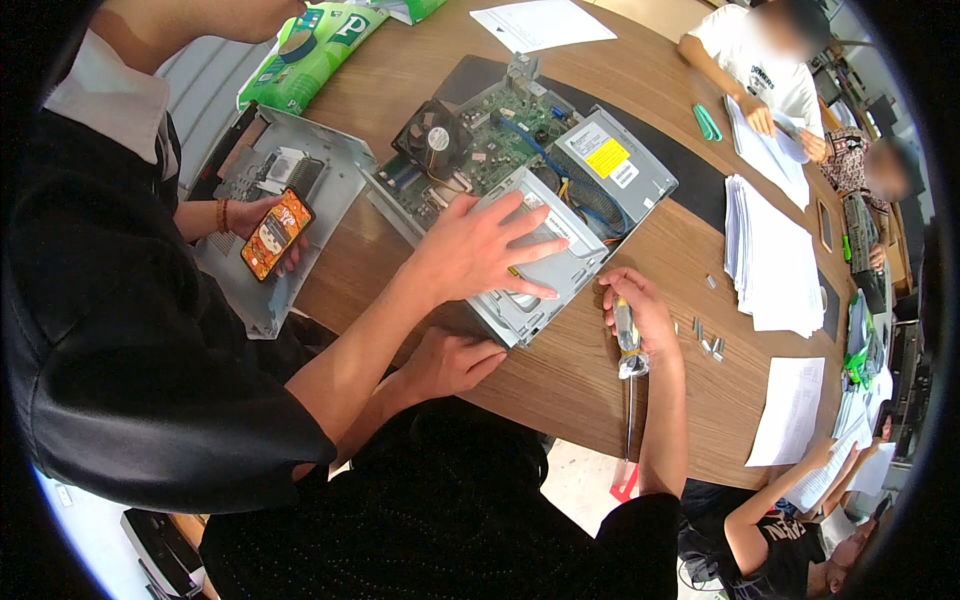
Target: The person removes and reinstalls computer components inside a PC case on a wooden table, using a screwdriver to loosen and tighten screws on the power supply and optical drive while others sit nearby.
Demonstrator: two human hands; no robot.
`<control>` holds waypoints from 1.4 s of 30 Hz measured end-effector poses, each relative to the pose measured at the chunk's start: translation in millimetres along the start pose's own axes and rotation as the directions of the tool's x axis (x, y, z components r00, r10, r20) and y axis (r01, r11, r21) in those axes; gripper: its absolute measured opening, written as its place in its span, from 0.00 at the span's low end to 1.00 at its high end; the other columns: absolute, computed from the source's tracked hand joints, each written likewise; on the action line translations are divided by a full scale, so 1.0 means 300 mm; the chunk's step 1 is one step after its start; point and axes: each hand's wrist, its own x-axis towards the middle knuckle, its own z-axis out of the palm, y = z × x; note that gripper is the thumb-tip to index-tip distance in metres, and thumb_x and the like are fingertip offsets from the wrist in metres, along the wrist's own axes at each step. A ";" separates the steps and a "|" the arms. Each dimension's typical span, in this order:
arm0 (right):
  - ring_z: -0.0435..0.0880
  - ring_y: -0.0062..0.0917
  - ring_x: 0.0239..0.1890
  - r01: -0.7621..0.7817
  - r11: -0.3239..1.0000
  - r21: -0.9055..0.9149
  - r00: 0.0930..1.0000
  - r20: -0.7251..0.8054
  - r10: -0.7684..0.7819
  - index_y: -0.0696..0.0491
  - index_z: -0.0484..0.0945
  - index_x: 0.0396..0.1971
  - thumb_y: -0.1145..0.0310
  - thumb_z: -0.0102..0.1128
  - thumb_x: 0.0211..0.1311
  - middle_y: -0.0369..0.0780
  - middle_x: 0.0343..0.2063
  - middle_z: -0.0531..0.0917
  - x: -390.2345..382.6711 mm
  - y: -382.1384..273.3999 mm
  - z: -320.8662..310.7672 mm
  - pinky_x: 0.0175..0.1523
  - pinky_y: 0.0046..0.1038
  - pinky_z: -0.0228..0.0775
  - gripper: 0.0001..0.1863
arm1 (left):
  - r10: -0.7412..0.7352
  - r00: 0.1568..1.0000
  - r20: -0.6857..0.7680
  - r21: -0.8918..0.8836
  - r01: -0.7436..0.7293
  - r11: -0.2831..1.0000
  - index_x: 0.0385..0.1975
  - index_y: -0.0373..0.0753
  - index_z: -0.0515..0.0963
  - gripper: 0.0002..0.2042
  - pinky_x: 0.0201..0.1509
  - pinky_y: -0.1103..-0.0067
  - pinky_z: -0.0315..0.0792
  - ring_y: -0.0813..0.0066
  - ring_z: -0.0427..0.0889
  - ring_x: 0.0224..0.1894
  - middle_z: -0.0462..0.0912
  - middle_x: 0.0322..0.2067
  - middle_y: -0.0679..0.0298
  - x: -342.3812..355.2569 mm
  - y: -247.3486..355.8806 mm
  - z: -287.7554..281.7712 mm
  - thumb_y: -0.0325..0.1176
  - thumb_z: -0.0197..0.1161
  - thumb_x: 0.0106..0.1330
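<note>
My right hand [648,318] is wrapped around the clear and yellow handle of a screwdriver [627,345]; its long shaft points back toward me past the table edge. Beside it lies an opened desktop computer case [590,283], with a green circuit board [490,150], black fan [432,138] and silver power supply [620,160] showing. My left hand [448,362] is curled closed by the case's near corner; what its fingers hold, if anything, is hidden. Another person's hand [495,245] lies spread on the silver drive bracket [545,285], and that person's other hand holds a phone [278,235].
Several small metal pieces [712,345] lie right of my right hand. Paper stacks [765,260] and a teal item [707,123] are farther right. The removed metal cover [325,165] stands at left, near a green package [305,60]. Other people sit along the right side.
</note>
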 end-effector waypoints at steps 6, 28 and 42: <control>0.77 0.17 0.18 0.011 1.000 -0.006 1.000 -0.007 -0.011 0.53 0.76 0.39 0.60 0.54 0.68 0.33 0.21 0.78 -0.004 -0.009 0.008 0.19 0.18 0.65 0.12 | 0.102 0.992 0.075 0.334 -0.122 0.935 0.51 0.50 0.72 0.22 0.51 0.60 0.68 0.56 0.68 0.49 0.69 0.47 0.57 0.185 -0.020 -0.048 0.45 0.66 0.57; 0.76 0.17 0.17 0.003 1.000 -0.013 1.000 0.004 -0.003 0.54 0.77 0.37 0.62 0.53 0.67 0.34 0.21 0.78 -0.001 -0.025 0.025 0.18 0.19 0.66 0.11 | 0.317 0.861 0.399 0.462 -0.487 0.742 0.60 0.54 0.70 0.37 0.73 0.52 0.49 0.61 0.57 0.67 0.61 0.66 0.61 0.713 -0.077 0.178 0.56 0.69 0.47; 0.76 0.17 0.17 -0.016 1.000 -0.009 1.000 -0.025 0.015 0.53 0.76 0.38 0.62 0.54 0.67 0.34 0.20 0.78 -0.009 -0.024 0.021 0.18 0.19 0.66 0.10 | 0.135 0.991 0.018 0.476 -0.127 0.870 0.40 0.57 0.83 0.11 0.48 0.69 0.76 0.72 0.75 0.54 0.79 0.48 0.73 0.744 -0.119 0.268 0.32 0.58 0.60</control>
